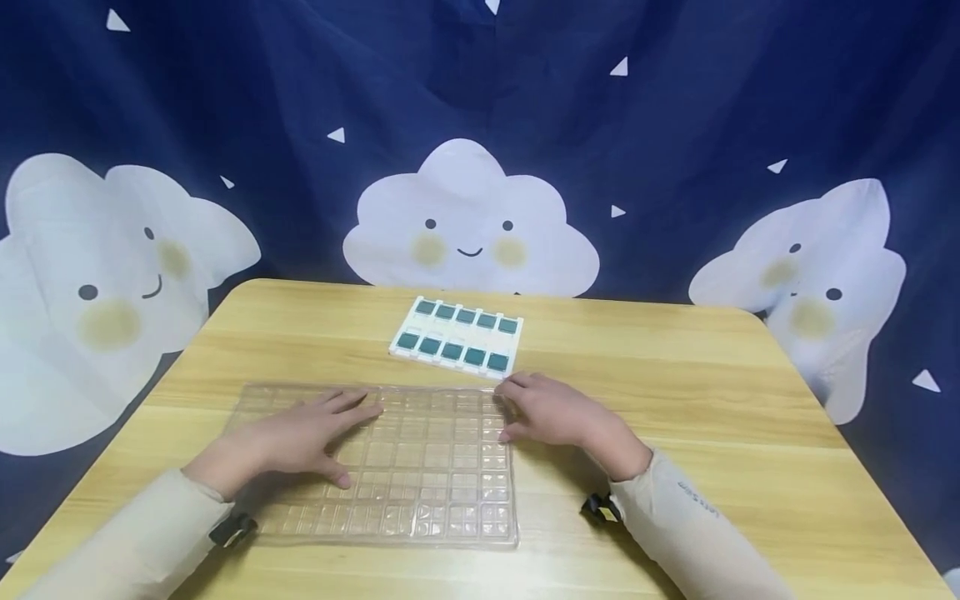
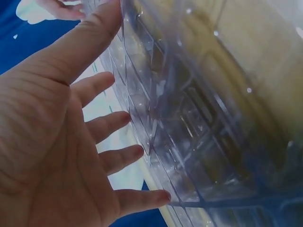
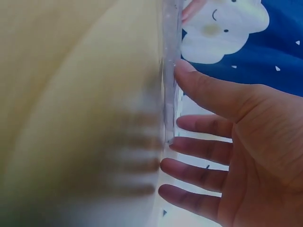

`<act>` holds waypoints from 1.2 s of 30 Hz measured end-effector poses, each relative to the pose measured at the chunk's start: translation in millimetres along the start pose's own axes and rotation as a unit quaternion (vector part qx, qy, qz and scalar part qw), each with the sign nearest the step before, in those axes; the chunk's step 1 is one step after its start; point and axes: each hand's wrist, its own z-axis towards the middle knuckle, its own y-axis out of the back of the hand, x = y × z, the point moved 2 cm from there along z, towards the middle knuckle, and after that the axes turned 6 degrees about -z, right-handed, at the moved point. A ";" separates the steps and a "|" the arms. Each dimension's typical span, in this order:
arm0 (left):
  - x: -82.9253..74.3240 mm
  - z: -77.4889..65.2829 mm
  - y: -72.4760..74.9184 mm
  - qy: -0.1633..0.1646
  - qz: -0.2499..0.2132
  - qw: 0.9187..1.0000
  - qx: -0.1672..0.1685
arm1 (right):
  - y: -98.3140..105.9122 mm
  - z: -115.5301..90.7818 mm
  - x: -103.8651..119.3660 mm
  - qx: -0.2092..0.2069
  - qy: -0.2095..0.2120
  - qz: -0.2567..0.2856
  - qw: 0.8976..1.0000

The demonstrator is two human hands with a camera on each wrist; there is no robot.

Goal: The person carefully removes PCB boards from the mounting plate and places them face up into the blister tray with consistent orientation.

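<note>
A clear plastic tray (image 1: pixel 427 467) divided into many small square compartments lies flat on the table. My left hand (image 1: pixel 296 433) is over its left half with the fingers spread, and in the left wrist view the straight fingertips (image 2: pixel 135 151) meet the tray's surface. At the tray's far right corner is my right hand (image 1: pixel 551 408). Seen from the right wrist, its thumb (image 3: pixel 208 90) touches the tray's side edge, while the other fingers extend past the edge toward the tabletop, nearly straight. Neither hand grips anything.
Behind the tray stands a white holder (image 1: pixel 457 329) with two rows of dark green square pieces (image 1: pixel 452 352), close to the right fingertips. The wooden table (image 1: pixel 675 375) ends at a dark blue curtain (image 1: pixel 420 75) printed with clouds. Black straps (image 1: pixel 234 529) circle both sleeved wrists.
</note>
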 end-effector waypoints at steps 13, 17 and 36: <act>16.3 -2.8 14.8 -0.023 0.031 0.999 -0.007 | 6.6 11.2 -4.1 -0.034 0.035 -0.021 0.999; 17.1 1.3 26.0 -0.019 0.020 1.000 -0.014 | 12.2 13.7 -10.8 -0.059 0.025 -0.018 0.998; 19.4 71.9 59.2 -0.026 0.020 0.995 -0.093 | 14.0 38.4 -48.9 -0.097 -0.051 0.004 0.994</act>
